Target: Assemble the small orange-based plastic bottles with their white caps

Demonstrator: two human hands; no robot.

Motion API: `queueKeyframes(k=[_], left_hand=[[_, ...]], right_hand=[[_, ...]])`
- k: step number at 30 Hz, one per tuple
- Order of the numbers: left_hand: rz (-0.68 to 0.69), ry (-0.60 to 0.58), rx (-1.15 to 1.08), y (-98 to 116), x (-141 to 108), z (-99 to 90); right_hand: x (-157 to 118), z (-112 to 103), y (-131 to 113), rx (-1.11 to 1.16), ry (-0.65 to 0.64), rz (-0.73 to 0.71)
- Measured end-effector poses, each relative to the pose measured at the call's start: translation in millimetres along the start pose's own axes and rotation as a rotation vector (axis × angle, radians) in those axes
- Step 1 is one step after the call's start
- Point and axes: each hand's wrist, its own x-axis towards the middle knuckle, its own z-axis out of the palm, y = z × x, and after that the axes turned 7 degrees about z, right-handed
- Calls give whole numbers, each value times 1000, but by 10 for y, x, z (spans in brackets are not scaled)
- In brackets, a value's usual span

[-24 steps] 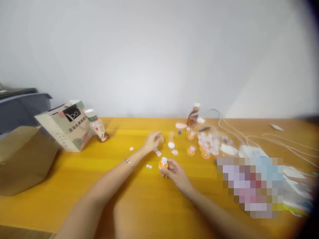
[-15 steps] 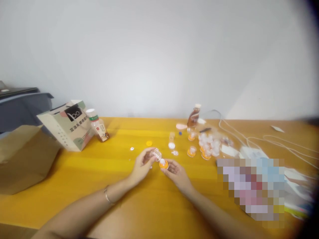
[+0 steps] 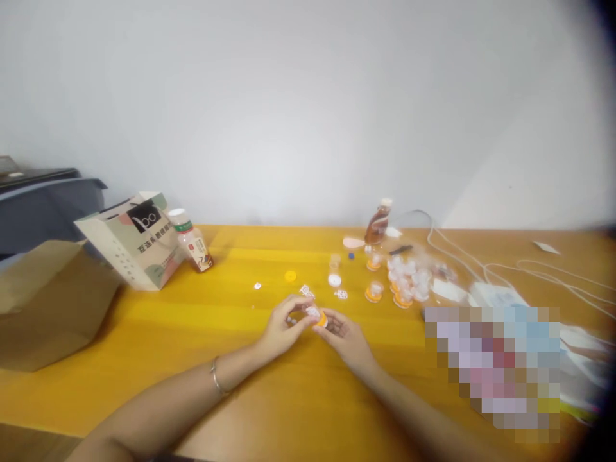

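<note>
- Left hand (image 3: 282, 332): thumb and fingers nearly closed round a pale, partly clear plastic top piece (image 3: 312, 311); exact finger contact blurred.
- Right hand (image 3: 355, 348): thumb and fingers pinch a small round orange plastic base (image 3: 322, 319); narrow opening, other fingers curled.
- Both pieces meet between the hands, tilted, over the yellow-brown wooden table (image 3: 269, 410); can't tell if fully seated.
- Risk: top could go on crooked if the hands push at different angles.
- Risk: too hard a squeeze could make the smooth plastic slip or pop out.
- Risk: a low left wrist or fingers could nudge the white patterned flat pieces (image 3: 305, 292) just beyond.
- Risk: the small white round piece (image 3: 257, 286) looks light, easy to flick away with a sleeve or arm.
- Cream, green and pink paper bag (image 3: 144, 240): black panel, white glasses-like logo, Chinese characters; first looks like "互", rest too soft to be sure.
- Clear plastic bottle with white cap and green neck band (image 3: 195, 247): red mark, dark print, illegible.
- Brown bottle with pale cap (image 3: 378, 224): pale marking, brand unreadable.
</note>
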Motion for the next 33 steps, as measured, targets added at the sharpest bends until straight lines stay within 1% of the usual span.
queueKeyframes(k=[3, 6, 9, 13, 15, 18, 20, 21, 22, 25, 26, 27, 29, 31, 33], left_hand=[[7, 0, 0, 7, 2, 6], [-8, 28, -31, -6, -5, 23], [-72, 50, -98, -27, -16, 35], [-147, 68, -186, -29, -21, 9], [-176, 19, -314, -11, -15, -12], [-239, -112, -619, 21, -2, -25], [-276, -176, -760, 33, 3, -19], [-278, -177, -786, 35, 5, -14], [-267, -160, -782, 36, 8, -10], [-213, -54, -696, 55, 24, -15], [-209, -42, -691, 72, 34, -25], [-217, -56, -711, 94, 46, -40], [-242, -128, -783, 143, 72, -73], [-237, -174, -807, 173, 91, -100], [-194, -144, -734, 170, 99, -110]], right_hand=[[-5, 9, 12, -17, -17, -11], [-19, 29, -4, -13, -21, -8], [-40, 37, -45, 4, -50, 11], [-70, 13, -88, 25, -141, 72], [-85, 2, -92, 105, -205, 107], [-108, 8, -89, 300, -326, 197], [-117, 22, -91, 374, -367, 231], [-119, 28, -92, 379, -369, 227], [-119, 32, -94, 368, -364, 215], [-112, 28, -92, 334, -353, 187], [-110, 22, -90, 340, -357, 187], [-108, 15, -89, 354, -364, 190], [-106, 2, -91, 380, -377, 197], [-105, -4, -98, 383, -376, 192], [-106, -3, -105, 359, -360, 181]])
